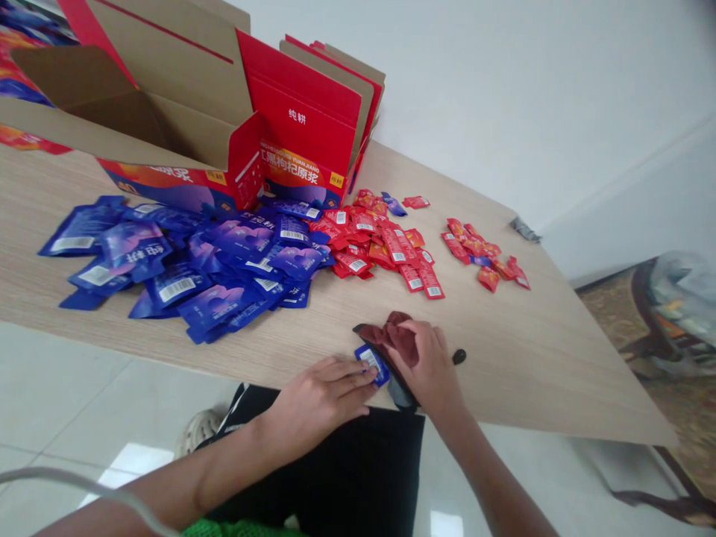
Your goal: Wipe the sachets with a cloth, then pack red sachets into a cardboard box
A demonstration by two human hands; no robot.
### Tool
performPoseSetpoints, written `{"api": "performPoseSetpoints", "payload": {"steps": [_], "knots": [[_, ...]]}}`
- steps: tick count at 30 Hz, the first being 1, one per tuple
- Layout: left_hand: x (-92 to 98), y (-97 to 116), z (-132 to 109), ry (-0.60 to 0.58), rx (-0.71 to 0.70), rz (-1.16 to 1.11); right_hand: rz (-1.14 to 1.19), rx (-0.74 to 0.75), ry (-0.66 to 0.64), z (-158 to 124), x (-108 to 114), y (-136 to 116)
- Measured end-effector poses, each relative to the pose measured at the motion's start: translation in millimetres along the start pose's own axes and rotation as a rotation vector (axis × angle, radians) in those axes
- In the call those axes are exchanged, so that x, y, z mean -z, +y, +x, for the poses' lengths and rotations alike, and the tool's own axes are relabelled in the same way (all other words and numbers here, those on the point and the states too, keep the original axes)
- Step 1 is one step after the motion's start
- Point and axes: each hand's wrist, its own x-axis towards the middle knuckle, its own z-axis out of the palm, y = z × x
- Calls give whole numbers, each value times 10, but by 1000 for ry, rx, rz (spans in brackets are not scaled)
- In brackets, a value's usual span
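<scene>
My left hand [335,391] lies at the front edge of the table, its fingertips pressing on a small blue sachet [369,360] with a white label. Closed on a crumpled brown cloth [401,339] is my right hand [435,365], just to the right. Beneath the cloth and beside the sachet is a dark, curved-edged object [400,391]; my right hand partly hides it, and I cannot make out its kind. Close to the right fingers, a small black oval piece [459,356] shows on the table.
Blue pouches [224,261] are heaped on the left, next to red sachets [385,239]. A smaller red group [481,250] lies farther right. Behind stand an open carton [168,142] and a red carton [305,112], near the wall. A grey cable [83,481] crosses the lower left.
</scene>
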Motion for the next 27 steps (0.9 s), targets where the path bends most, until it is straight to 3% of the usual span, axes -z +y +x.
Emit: {"api": "performPoseSetpoints", "payload": {"steps": [6, 11, 15, 19, 22, 27], "knots": [[-5, -9, -24, -15, 13, -12, -111, -2, 52, 43, 33, 254], [-30, -11, -37, 4, 12, -5, -228, -55, 82, 132, 155, 639], [-24, 19, -17, -2, 16, 50, -207, -274, 359, 159, 343, 856], [95, 83, 43, -82, -22, 116, 67, -567, 626, 47, 327, 807], [179, 136, 82, -82, -14, 154, 200, -712, 642, -57, 215, 761], [107, 168, 71, -182, -8, 314, 275, -771, 639, -102, 125, 854]]}}
